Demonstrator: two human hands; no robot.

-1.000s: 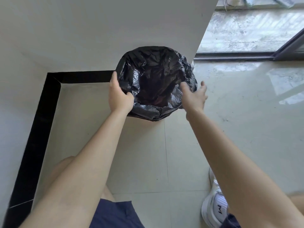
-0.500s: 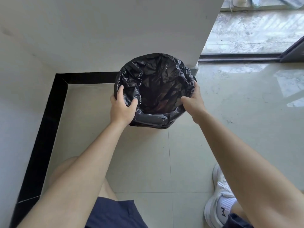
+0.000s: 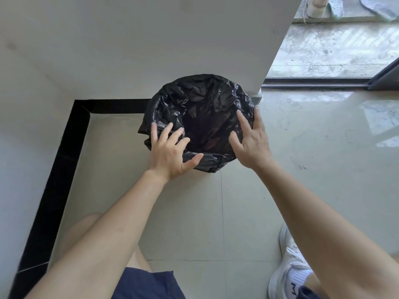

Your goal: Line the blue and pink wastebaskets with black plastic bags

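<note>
Both hands have let go of the rim they were gripping half a second ago; now my left hand lies spread and flat on the near left edge of the bag, fingers splayed, holding nothing, and my right hand rests just as open against the right edge, its fingertips reaching over into the mouth. Between my hands sits the basket, so wrapped in black plastic that I cannot tell whether it is the blue one or the pink one; it stands on the floor just beyond my fingertips, close against the wall. I judge the step to be smoothing the folded cuff down. To do it well I should press the plastic evenly round the rim, tuck the loose bulge beyond my left fingers, and push the slack down inside without dragging the cuff off.
</note>
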